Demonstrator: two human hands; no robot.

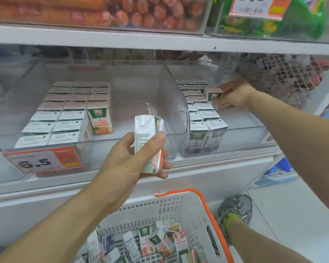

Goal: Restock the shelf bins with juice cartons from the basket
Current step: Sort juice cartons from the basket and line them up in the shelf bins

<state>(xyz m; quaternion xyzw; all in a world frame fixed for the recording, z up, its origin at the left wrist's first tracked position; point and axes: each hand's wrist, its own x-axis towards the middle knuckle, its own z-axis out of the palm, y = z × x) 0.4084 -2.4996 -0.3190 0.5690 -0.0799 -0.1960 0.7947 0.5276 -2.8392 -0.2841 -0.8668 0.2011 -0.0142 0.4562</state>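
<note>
1. Holding one juice carton (149, 144) upright in my left hand (129, 158), I have the grip curled round it, thumb across the printed face and fingers behind, its long axis near vertical with the folded top uppermost.
2. My right hand (234, 95) is reaching deep into the right bin (235, 128), pinching a second carton (214, 93) at the back of the purple-label rows (201, 111); that carton lies on its side, long axis pointing left toward the divider (171, 95).
3. What the coming move turns on: the left bin (122, 137) sits straight ahead of and just above the left-hand carton, and its stacked orange-label cartons (70, 111) fill only the left part, with bare floor between the lone front-facing carton (101, 118) and the divider. The left hand is plainly the nearer one to that gap (the right is busy on the far side of the divider).
4. I judge the held carton wants lifting over the bin's clear front lip and setting down upright beside the front-facing carton, label forward; its colours are partly hidden by my fingers, so I cannot be sure which flavour it matches.
5. The basket (179, 207) sits below, close to my left forearm, with many cartons lying jumbled inside it, so much restocking remains.
</note>
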